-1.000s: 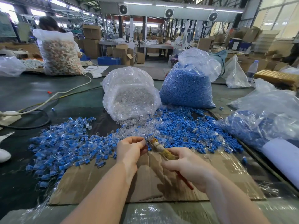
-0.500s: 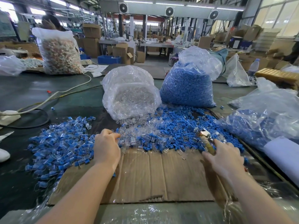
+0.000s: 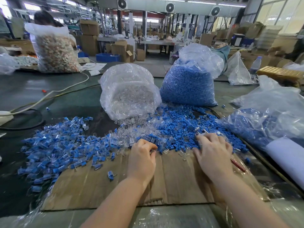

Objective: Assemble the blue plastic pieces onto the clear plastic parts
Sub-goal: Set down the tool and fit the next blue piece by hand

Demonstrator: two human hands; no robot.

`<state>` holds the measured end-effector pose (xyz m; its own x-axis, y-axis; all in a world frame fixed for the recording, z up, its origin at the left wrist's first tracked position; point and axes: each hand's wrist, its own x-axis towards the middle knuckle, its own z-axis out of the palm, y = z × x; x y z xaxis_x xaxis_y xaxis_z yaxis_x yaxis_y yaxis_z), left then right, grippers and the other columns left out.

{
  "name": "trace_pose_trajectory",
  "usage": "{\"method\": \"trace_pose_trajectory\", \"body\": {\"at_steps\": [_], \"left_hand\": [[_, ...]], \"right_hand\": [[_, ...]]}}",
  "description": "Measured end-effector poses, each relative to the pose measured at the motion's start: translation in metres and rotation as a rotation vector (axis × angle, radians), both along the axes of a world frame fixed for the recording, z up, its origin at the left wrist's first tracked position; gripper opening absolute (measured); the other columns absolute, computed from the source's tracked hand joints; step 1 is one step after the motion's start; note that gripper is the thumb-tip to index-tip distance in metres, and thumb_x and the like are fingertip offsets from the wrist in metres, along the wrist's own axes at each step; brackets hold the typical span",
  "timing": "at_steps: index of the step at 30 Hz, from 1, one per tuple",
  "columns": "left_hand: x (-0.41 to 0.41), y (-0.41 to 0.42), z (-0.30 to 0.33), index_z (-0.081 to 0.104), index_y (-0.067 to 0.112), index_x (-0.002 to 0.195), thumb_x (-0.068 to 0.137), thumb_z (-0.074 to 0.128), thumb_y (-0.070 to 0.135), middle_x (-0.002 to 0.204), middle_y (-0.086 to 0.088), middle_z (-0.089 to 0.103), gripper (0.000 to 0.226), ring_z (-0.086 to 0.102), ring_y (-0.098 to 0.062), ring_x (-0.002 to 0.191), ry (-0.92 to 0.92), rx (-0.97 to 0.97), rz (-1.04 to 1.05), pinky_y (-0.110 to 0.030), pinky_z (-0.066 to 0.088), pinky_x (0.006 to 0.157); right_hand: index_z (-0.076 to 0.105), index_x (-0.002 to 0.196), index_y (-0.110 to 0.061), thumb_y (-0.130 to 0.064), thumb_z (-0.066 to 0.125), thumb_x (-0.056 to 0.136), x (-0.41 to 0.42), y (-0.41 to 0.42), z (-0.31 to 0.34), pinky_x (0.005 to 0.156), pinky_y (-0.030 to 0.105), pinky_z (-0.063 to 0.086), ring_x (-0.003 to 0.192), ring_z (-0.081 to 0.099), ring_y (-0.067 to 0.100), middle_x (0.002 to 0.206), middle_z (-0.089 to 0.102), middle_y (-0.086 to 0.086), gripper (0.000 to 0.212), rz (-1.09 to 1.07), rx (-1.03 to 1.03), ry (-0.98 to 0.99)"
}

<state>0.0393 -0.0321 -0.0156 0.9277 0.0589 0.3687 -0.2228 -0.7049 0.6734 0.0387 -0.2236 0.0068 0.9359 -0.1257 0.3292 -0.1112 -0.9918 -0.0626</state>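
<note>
While both hands work at the far edge of a bare cardboard sheet (image 3: 177, 181), the left hand (image 3: 142, 159) pinches a small piece and the right hand (image 3: 212, 153) grasps a red-handled tool (image 3: 237, 165). Loose blue pieces (image 3: 179, 125) and clear parts (image 3: 131, 134) crowd beyond that edge; assembled pieces (image 3: 54, 148) lie left of it, and two bulging bags stand behind.

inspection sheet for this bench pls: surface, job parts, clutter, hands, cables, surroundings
Surface: cardboard sheet on a dark table.
Job's things: loose blue pieces and clear parts heaped ahead; assembled pile at left; clear-parts bag, blue-pieces bag.
Clutter: further plastic bag at right; one assembled piece alone on the cardboard.
Hands: left hand pinches a small part; right hand grips a red-handled tool.
Cables: white cable, black cable at left.
Surroundings: factory floor, boxes, benches.
</note>
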Motion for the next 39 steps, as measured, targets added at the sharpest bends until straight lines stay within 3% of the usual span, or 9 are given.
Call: {"method": "trace_pose_trajectory", "body": {"at_steps": [5,8,12,14,21,27,30,33,39], "left_hand": [[-0.002,-0.001,-0.01,0.067,0.016,0.103,0.089,0.059,0.016,0.09,0.013,0.049,0.016,0.049,-0.009,0.095,0.006,-0.009,-0.013,-0.015,0.035,0.082],[-0.002,0.0,-0.013,0.058,0.024,0.121,0.092,0.053,0.023,0.104,0.013,0.046,0.029,0.039,-0.004,0.101,0.0,0.102,-0.089,-0.012,0.028,0.088],[0.0,-0.005,-0.017,0.028,0.039,0.142,0.097,0.035,0.039,0.137,0.011,0.03,0.045,0.024,-0.013,0.119,0.025,0.393,-0.209,-0.03,0.023,0.105],[0.001,-0.005,-0.019,0.028,0.039,0.142,0.097,0.031,0.044,0.14,0.014,0.027,0.045,0.022,-0.015,0.121,0.042,0.433,-0.217,-0.034,0.022,0.106],[0.0,-0.002,-0.019,0.055,0.029,0.125,0.093,0.048,0.037,0.115,0.012,0.047,0.033,0.032,-0.007,0.103,-0.076,0.269,-0.206,-0.021,0.026,0.097],[0.0,-0.003,-0.021,0.032,0.037,0.14,0.097,0.036,0.038,0.131,0.014,0.033,0.044,0.027,-0.012,0.117,0.001,0.36,-0.21,-0.03,0.026,0.104],[0.0,-0.003,-0.019,0.043,0.034,0.134,0.096,0.042,0.035,0.125,0.014,0.039,0.038,0.03,-0.01,0.111,-0.015,0.324,-0.21,-0.027,0.029,0.1],[-0.003,-0.003,-0.016,0.059,0.025,0.119,0.092,0.055,0.025,0.111,0.012,0.049,0.027,0.031,-0.004,0.097,-0.088,0.232,-0.192,-0.017,0.028,0.094],[-0.006,-0.002,-0.013,0.061,0.022,0.105,0.088,0.06,0.021,0.104,0.009,0.06,0.017,0.044,-0.003,0.094,-0.043,0.124,-0.167,-0.013,0.034,0.088]], "right_hand": [[0.062,0.108,-0.03,-0.038,0.044,0.095,0.01,0.023,-0.003,0.092,0.038,0.028,0.111,0.041,0.017,0.114,0.051,-0.005,0.023,0.062,0.073,0.035],[0.062,0.107,-0.03,-0.031,0.043,0.097,0.014,0.028,-0.006,0.09,0.04,0.028,0.109,0.043,0.019,0.109,0.053,-0.005,0.022,0.032,0.056,0.079],[0.061,0.101,-0.032,-0.02,0.047,0.095,0.018,0.036,-0.006,0.081,0.037,0.022,0.105,0.044,0.019,0.103,0.06,-0.007,0.02,0.024,0.111,0.071],[0.061,0.1,-0.031,-0.019,0.048,0.094,0.019,0.038,-0.006,0.08,0.037,0.023,0.104,0.046,0.019,0.103,0.061,-0.008,0.019,0.034,0.117,0.075],[0.06,0.102,-0.026,-0.017,0.047,0.094,0.02,0.042,-0.01,0.095,0.037,0.031,0.103,0.051,0.018,0.105,0.06,-0.005,0.018,0.086,0.129,0.073],[0.061,0.108,-0.031,-0.02,0.048,0.094,0.023,0.044,-0.01,0.093,0.04,0.029,0.11,0.045,0.018,0.111,0.055,-0.006,0.022,0.069,0.128,0.069],[0.063,0.103,-0.03,-0.027,0.05,0.094,0.025,0.046,-0.006,0.089,0.039,0.028,0.106,0.047,0.018,0.107,0.057,-0.006,0.016,0.064,0.109,0.104],[0.064,0.098,-0.027,-0.02,0.054,0.092,0.027,0.047,-0.003,0.09,0.04,0.029,0.102,0.051,0.018,0.102,0.06,-0.007,0.014,0.057,0.122,0.115],[0.062,0.092,-0.024,-0.008,0.055,0.088,0.031,0.048,0.001,0.094,0.042,0.029,0.096,0.056,0.02,0.09,0.064,-0.005,0.017,0.046,0.144,0.132]]}}
